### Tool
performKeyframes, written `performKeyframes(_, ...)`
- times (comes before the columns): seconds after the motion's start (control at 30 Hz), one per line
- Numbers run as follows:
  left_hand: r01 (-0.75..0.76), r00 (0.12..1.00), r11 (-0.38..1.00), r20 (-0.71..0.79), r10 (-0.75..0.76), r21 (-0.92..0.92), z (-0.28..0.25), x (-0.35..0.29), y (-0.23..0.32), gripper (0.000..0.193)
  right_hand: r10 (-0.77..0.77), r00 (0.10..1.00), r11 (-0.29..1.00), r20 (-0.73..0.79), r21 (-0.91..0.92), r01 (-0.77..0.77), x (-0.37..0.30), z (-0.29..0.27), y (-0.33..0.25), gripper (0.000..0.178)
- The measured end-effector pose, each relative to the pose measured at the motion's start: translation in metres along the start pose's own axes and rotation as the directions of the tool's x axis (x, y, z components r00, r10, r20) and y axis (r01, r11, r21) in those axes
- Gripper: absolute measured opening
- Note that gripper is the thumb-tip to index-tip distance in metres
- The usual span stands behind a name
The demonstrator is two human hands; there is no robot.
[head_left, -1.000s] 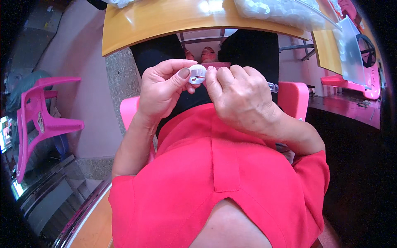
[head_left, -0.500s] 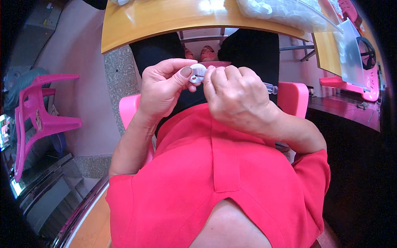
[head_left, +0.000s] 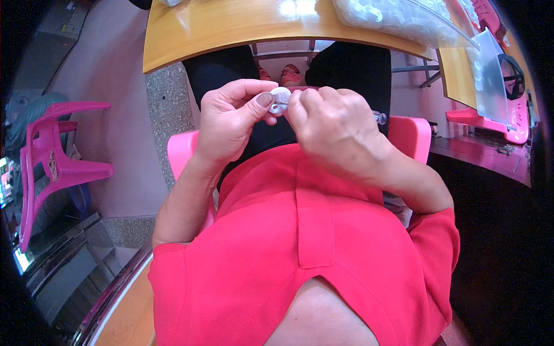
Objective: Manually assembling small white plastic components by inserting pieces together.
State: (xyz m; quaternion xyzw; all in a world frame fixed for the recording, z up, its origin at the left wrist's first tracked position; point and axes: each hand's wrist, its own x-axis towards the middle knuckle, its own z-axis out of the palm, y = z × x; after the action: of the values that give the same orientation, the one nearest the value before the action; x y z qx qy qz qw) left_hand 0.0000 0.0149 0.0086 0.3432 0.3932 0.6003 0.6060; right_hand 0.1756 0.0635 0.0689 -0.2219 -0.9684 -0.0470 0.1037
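Note:
Both my hands meet over my lap, just below the edge of the wooden table (head_left: 231, 29). My left hand (head_left: 231, 118) pinches a small round white plastic piece (head_left: 280, 96) between thumb and fingers. My right hand (head_left: 334, 130) closes over the same piece from the right, fingertips touching it. A thin clear tube or rod (head_left: 379, 117) sticks out past my right hand; what it joins to is hidden by the fingers. I sit on a pink plastic chair (head_left: 412, 135) in a red shirt and black trousers.
A clear plastic bag of white parts (head_left: 398, 17) lies on the table's far side. To the right stand a clear sheet (head_left: 490, 75) and pink items on a red surface (head_left: 479, 155). An empty pink chair (head_left: 52, 161) stands at the left on the tiled floor.
Both hands and the white piece stay in nearly the same place; the fingers only shift slightly around the piece.

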Motion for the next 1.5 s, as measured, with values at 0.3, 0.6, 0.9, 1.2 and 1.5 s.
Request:
performKeyframes(0.3, -0.011, 1.0, 0.999, 0.001, 0.011, -0.043, 0.0, 0.0, 0.002, 0.019, 0.068, 0.995, 0.977, 0.077, 0.197, -0.082, -0.001, -0.009, 0.006, 0.009)
performKeyframes(0.6, -0.116, 0.993, 0.977, -0.007, 0.12, 0.179, 0.004, 0.001, 0.0, 0.018, 0.087, 0.954, 0.914, 0.286, 0.359, -0.191, 0.006, -0.01, 0.011, 0.011)
performKeyframes(0.9, -0.059, 0.998, 0.978, 0.016, 0.057, 0.202, 0.002, 0.002, 0.001, 0.016, 0.052, 0.894, 0.819, 0.444, 0.494, -0.293, 0.02, -0.013, 0.024, 0.007)
performKeyframes(1.2, -0.043, 0.996, 0.986, -0.069, 0.055, 0.162, 0.003, 0.007, 0.001, 0.016, -0.024, 0.94, 0.926, 0.339, 0.363, -0.107, 0.024, -0.009, 0.02, 0.009)
performKeyframes(1.5, -0.015, 0.998, 0.945, -0.046, 0.031, 0.327, 0.005, 0.0, -0.003, 0.013, -0.17, 0.934, 0.943, 0.313, 0.327, 0.062, 0.024, -0.01, 0.02, 0.009)
